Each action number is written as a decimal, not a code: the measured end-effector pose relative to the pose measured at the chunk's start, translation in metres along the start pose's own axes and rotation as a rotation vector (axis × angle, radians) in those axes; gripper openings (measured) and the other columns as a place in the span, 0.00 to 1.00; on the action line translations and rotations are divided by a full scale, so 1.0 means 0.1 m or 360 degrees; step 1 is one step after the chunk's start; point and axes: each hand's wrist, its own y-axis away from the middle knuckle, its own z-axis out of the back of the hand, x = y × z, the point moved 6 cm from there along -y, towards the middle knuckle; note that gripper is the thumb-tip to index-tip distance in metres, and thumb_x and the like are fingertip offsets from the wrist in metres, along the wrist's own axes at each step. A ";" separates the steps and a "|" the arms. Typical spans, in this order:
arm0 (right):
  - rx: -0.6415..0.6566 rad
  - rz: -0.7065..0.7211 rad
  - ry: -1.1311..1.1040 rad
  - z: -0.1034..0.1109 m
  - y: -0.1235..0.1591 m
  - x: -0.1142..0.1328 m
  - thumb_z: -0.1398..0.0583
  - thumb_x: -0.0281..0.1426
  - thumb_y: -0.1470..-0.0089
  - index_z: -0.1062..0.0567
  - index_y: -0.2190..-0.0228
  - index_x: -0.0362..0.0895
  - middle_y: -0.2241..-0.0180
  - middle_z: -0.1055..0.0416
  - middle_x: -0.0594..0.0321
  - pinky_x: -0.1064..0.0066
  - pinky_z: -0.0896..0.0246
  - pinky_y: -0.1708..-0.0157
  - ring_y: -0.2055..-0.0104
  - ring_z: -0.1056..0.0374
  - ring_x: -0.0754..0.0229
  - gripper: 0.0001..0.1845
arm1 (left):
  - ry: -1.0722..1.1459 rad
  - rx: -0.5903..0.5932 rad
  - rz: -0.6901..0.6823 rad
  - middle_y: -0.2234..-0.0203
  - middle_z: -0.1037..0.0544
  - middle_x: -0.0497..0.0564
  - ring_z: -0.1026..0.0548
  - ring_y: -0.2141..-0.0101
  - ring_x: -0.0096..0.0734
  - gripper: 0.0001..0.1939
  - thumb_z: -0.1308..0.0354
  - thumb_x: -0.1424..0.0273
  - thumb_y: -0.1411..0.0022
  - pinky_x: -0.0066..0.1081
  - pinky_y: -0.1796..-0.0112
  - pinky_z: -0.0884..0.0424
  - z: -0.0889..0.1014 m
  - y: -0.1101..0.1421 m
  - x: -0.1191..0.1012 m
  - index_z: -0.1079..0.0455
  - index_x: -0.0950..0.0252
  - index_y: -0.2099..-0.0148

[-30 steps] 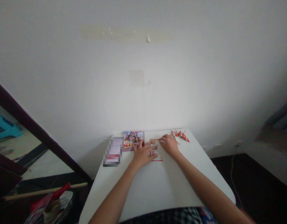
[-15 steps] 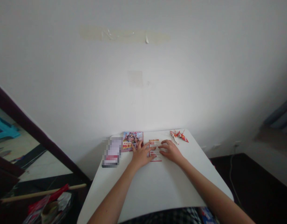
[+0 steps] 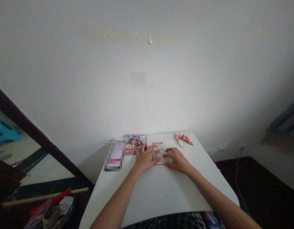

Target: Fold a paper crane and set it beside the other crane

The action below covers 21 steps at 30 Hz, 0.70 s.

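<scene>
A small printed sheet of paper (image 3: 158, 147), white with red and yellow bands, lies on the white table (image 3: 161, 194). My left hand (image 3: 145, 159) rests with spread fingers, some of them on the sheet's left part. On the other side, my right hand (image 3: 177, 160) has its fingers apart and bent, the tips at the sheet's right edge. A colourful flyer (image 3: 136, 140) with a photo of people lies just beyond my left hand, its lower edge partly covered by the fingers. Folded red-and-white paper cranes (image 3: 183, 139) sit at the back right.
A phone (image 3: 115, 156), its screen blurred out, lies at the table's left edge. The white wall (image 3: 147, 108) rises directly behind the table. On the left floor are a wooden stick (image 3: 79, 190), a bag-lined bin (image 3: 51, 214) and a blue stool (image 3: 6, 131).
My right hand has slid a little toward me along the sheet's right side, its fingers spreading wider. My left hand has stayed in place.
</scene>
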 end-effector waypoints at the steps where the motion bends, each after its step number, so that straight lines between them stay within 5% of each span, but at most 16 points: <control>1: -0.0002 0.0004 -0.0005 0.00 0.01 0.01 0.31 0.35 0.49 0.21 0.51 0.54 0.45 0.31 0.55 0.55 0.40 0.41 0.42 0.36 0.50 0.22 | -0.0001 0.0003 0.0006 0.32 0.39 0.35 0.55 0.31 0.63 0.25 0.49 0.43 0.38 0.77 0.41 0.74 0.00 0.00 0.00 0.35 0.31 0.39; 9: -0.0101 -0.0073 -0.0152 0.02 0.04 -0.04 0.30 0.35 0.52 0.20 0.54 0.53 0.47 0.29 0.55 0.55 0.39 0.42 0.43 0.34 0.50 0.21 | -0.0009 0.0025 0.0007 0.32 0.40 0.36 0.56 0.31 0.64 0.25 0.48 0.44 0.38 0.78 0.42 0.75 0.00 0.00 0.00 0.35 0.32 0.39; 14: -0.0166 -0.0054 -0.0255 0.02 0.03 -0.02 0.34 0.31 0.46 0.17 0.66 0.52 0.52 0.27 0.58 0.57 0.38 0.42 0.46 0.33 0.53 0.05 | 0.0011 0.0005 0.0011 0.32 0.40 0.35 0.56 0.31 0.63 0.25 0.47 0.44 0.38 0.77 0.41 0.76 0.00 0.00 0.01 0.35 0.31 0.39; 21: -0.0187 -0.0049 -0.0105 0.00 -0.01 0.00 0.34 0.30 0.47 0.16 0.69 0.52 0.52 0.27 0.57 0.56 0.38 0.44 0.46 0.35 0.52 0.05 | 0.0002 0.0003 0.0001 0.32 0.40 0.35 0.56 0.31 0.64 0.25 0.48 0.43 0.38 0.80 0.43 0.76 -0.01 0.00 0.01 0.36 0.31 0.39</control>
